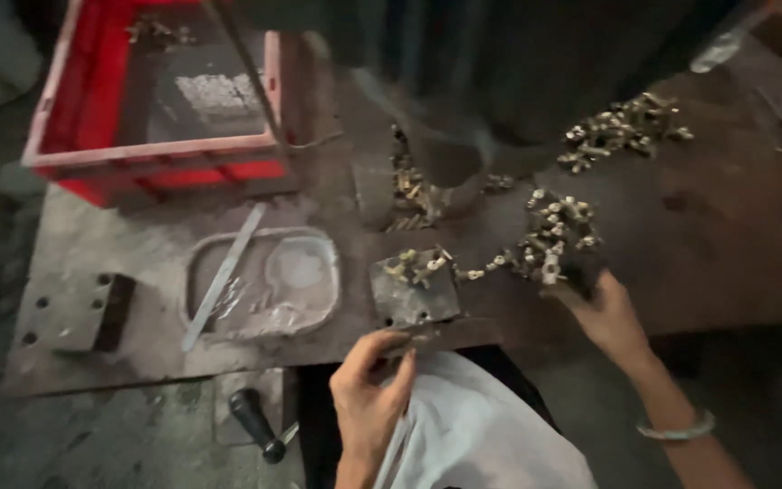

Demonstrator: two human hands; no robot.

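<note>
My left hand (371, 394) rests at the near edge of the metal workbench (717, 235), fingers curled and pinched, just below a small square metal block (415, 294) that carries a few brass fittings. What the fingers pinch is too small to make out. My right hand (606, 312), with a bangle on the wrist, reaches into a pile of small brass fittings (554, 237); its fingertips are hidden among them. A trail of fittings links the pile to the block.
A red plastic crate (92, 109) stands at the back left. An oval metal tray (264, 282) with a flat strip across it lies left of the block. More brass fittings (626, 127) lie at the back right. A dark machine body (518, 63) looms behind. A black handle (255, 424) sits low.
</note>
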